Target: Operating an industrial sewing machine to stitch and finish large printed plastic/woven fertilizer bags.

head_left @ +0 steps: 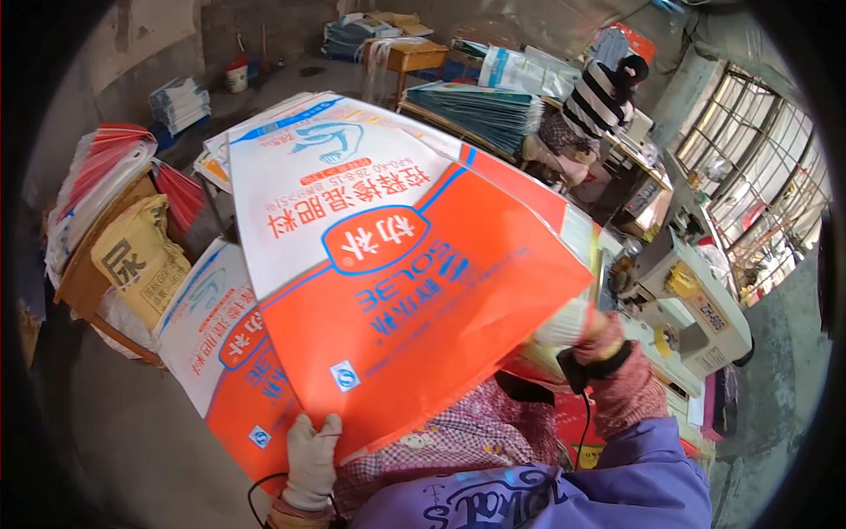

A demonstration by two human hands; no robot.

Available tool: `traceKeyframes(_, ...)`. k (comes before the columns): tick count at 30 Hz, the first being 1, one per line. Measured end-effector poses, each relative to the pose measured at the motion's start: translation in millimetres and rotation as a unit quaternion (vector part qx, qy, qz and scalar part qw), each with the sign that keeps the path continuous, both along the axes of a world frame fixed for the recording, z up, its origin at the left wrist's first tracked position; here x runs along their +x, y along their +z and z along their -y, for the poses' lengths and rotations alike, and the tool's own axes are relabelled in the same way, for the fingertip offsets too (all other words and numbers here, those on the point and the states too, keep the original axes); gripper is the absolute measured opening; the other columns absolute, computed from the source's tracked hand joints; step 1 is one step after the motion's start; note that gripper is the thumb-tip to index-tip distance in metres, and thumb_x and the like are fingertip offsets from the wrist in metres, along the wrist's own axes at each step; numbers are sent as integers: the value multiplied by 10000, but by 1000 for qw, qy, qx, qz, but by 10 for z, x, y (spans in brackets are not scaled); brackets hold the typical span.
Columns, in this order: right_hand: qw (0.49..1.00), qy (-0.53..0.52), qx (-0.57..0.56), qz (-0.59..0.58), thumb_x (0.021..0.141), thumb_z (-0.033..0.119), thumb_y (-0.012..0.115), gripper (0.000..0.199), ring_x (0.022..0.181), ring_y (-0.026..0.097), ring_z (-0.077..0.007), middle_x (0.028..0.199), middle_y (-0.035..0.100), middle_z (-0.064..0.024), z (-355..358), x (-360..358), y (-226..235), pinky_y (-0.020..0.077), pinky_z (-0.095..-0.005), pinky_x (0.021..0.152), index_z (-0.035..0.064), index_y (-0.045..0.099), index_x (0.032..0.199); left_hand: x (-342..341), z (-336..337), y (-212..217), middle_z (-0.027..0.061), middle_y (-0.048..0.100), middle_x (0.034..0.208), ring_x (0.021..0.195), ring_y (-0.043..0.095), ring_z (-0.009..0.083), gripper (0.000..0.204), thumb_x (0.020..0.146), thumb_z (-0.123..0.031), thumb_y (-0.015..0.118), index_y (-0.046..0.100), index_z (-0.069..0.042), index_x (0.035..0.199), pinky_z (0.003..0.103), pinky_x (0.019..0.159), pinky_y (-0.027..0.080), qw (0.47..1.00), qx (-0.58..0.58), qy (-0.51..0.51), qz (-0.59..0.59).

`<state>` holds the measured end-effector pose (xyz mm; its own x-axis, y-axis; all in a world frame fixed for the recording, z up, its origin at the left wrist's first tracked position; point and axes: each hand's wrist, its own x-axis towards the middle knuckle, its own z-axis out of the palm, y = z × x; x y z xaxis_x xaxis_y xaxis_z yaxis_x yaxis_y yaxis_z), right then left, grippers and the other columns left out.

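Note:
A large flat printed sack [423, 326], white at its far part and orange at its near part, stretches across the middle in front of me. My left hand [310, 463], in a pale glove, pinches its near left corner between thumb and fingers. At its right edge is my right hand [562, 324], also gloved; the sack covers its fingers, so their grip is hidden. A second sack [225, 353] of the same print hangs below and left, partly covered by the first. More sacks [520, 181] lie beneath the far right edge.
A pale sewing machine [696, 309] stands close on my right. To the left, a wooden rack [106, 286] bears folded sacks and a yellow sack [141, 256]. Farther off, a person in stripes [599, 101] sits beside a stack of sacks [480, 115]. A barred window [758, 159] is at right.

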<state>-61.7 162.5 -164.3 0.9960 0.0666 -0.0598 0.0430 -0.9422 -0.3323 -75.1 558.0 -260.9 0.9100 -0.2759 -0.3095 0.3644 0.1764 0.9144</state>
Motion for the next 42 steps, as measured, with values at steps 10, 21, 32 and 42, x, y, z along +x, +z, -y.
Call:
traceKeyframes(10, 983, -160, -94, 7, 841, 378, 595, 493, 911, 659, -325, 1039, 671, -159, 457, 188, 59, 518, -393, 771, 229, 530, 1306, -19, 24, 120, 91, 621, 962, 786, 604, 121, 182, 905, -79, 506, 540, 25, 1050, 252, 597, 529, 993, 12, 26, 114)
traceKeyframes(21, 977, -149, -151, -7, 889, 196, 468, 377, 990, 628, -327, 1091, 645, -158, -428, 651, -864, 503, -424, 802, 180, 545, 1258, -175, -594, 169, 173, 402, 601, 508, 372, 233, 276, 834, -98, 595, 407, 20, 670, 377, 491, 331, 856, 337, 179, 348)
traceKeyframes(32, 989, -111, -97, -14, 982, 444, 312, 510, 925, 654, -343, 963, 675, -195, -2276, 1493, -1733, 513, -468, 793, 45, 625, 1036, -713, -1360, -1181, 44, 419, 610, 595, 406, 126, 275, 906, -162, 530, 438, -20, 690, 350, 478, 321, 925, 246, 278, 81)
traceKeyframes(42, 969, -125, -182, 108, 899, 413, 492, 376, 934, 639, -336, 983, 673, -145, -1435, 1228, -3010, 490, -476, 822, 104, 621, 1070, -669, -1240, -1241, 146, 582, 579, 535, 607, 213, 421, 918, -349, 559, 556, 33, 741, 343, 480, 481, 931, 299, -33, -206)
